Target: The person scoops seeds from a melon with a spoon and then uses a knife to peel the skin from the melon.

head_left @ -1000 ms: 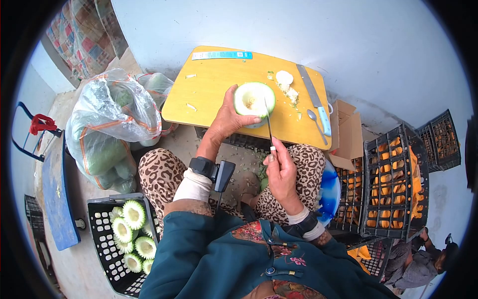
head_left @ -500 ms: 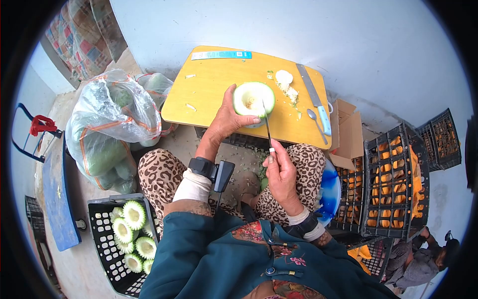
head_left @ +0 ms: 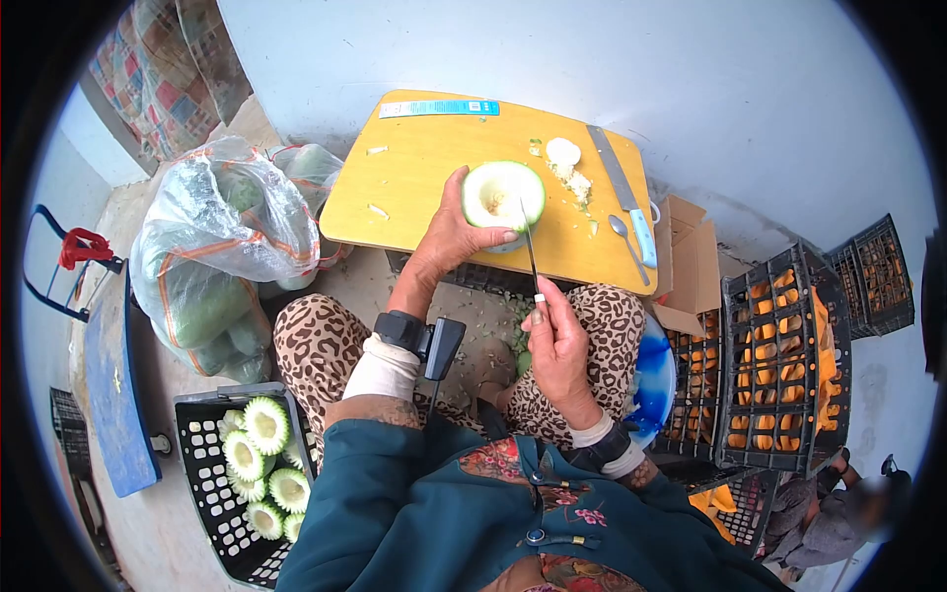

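A hollowed, pale green winter melon piece (head_left: pixel 530 187) stands at the near edge of the yellow table (head_left: pixel 414 163), its cut face up. My left hand (head_left: pixel 458 225) is closed around its left side, thumb across the near rim. My right hand (head_left: pixel 559 340) grips the light handle of a thin carving knife (head_left: pixel 532 259); its blade meets the melon's right rim. To the right lie scooped-out seeds and pulp (head_left: pixel 573 184), a white round piece (head_left: pixel 562 152), a spoon (head_left: pixel 625 240) and a large knife with a blue handle (head_left: pixel 623 183).
A black crate (head_left: pixel 202 474) at lower left holds several melon pieces with scalloped edges (head_left: pixel 266 426). Whole melons fill a clear plastic bag (head_left: pixel 212 266). Right are a cardboard box (head_left: pixel 695 261), stacked crates with orange pieces (head_left: pixel 774 355), a blue-white basin (head_left: pixel 656 375) and another person (head_left: pixel 829 528).
My hands, the knife and the melon piece stay nearly in place. The person at lower right has moved their head slightly.
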{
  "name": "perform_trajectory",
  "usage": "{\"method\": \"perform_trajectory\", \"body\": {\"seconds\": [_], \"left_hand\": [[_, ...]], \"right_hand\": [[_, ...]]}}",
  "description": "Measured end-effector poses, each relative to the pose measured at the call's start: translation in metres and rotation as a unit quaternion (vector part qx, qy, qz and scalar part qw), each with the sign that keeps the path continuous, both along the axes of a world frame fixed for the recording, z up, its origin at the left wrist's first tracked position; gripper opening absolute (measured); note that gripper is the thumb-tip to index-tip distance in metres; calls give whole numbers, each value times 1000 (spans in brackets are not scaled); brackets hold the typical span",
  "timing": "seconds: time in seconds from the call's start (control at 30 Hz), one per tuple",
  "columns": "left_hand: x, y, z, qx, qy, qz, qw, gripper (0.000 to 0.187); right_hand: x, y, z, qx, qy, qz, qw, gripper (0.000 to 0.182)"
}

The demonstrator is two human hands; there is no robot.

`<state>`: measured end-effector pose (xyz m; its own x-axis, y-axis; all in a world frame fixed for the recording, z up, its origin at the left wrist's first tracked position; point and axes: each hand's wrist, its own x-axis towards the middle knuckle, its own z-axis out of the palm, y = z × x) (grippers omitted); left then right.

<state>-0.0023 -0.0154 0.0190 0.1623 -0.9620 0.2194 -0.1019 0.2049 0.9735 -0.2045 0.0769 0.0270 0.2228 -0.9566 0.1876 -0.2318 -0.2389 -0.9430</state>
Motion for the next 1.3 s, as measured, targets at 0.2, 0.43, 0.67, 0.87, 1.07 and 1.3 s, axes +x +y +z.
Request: {"method": "perform_trajectory", "body": {"seconds": [0.2,0.43,0.67,0.87,1.07,1.3], "left_hand": [[0,-1,-1,3,3,1,1000,122],[-1,1,2,5,14,-2,1000,121],[0,0,0,-1,1,0,1000,121],[-3,1,1,-5,18,0,1000,119],[-5,1,2,-8,17,4,1000,117],[-3,-2,-4,-16,-15,8,1000,115]], "right_hand": [[-1,0,1,-13,-3,-6,1000,38],[0,1,3,-11,6,-4,1000,38],[-1,0,1,-6,9,-3,1000,38],[1,0,6,0,19,-7,1000,38],[4,-2,0,-27,7,-23,999,38],[10,-1,1,-66,36,-43,996,39]]}}
